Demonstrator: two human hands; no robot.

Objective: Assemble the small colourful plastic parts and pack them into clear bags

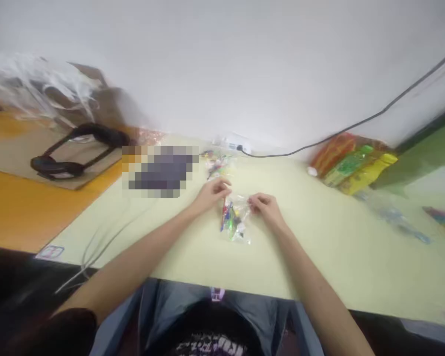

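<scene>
My left hand (pixel 222 188) and right hand (pixel 258 201) pinch the bag (pixel 241 201) at its far corners, midway between the bench's (pixel 341 237) front and back edges, long axis pointing towards me.

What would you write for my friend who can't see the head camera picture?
A person's left hand and right hand are at the upper end of a clear plastic bag of small colourful pieces on a pale yellow table. More bright pieces lie behind, near a white power strip. To the left, a black strap lies on cardboard.
</scene>
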